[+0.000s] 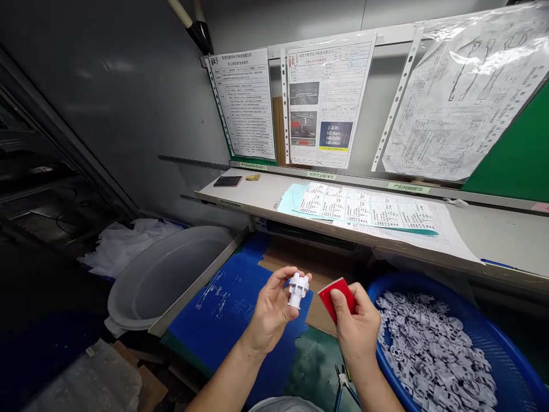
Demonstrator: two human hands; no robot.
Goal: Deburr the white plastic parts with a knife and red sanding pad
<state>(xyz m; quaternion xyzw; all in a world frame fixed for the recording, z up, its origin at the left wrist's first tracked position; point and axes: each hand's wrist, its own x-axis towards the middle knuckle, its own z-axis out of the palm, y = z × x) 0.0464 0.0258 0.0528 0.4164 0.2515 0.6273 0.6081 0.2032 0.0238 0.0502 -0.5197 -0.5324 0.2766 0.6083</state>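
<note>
Between the thumb and fingers of my left hand (271, 312) is a white plastic part (297, 289), held upright, with a flange round its middle and prongs on top. My right hand (358, 320) pinches a flat red pad (333, 298) with a thin pale edge, thumb lying on its red face. The pad is a short way right of the part, and the two are apart. Both hands are raised over the bench, with a blue mat (223, 312) behind and to the left of them.
A blue basket (521, 372) full of white plastic parts (433, 355) stands at the right. Pliers (343, 384) lie near my right forearm. A grey tub (128, 297) is at the left. The shelf (497, 229) ahead carries papers (373, 212).
</note>
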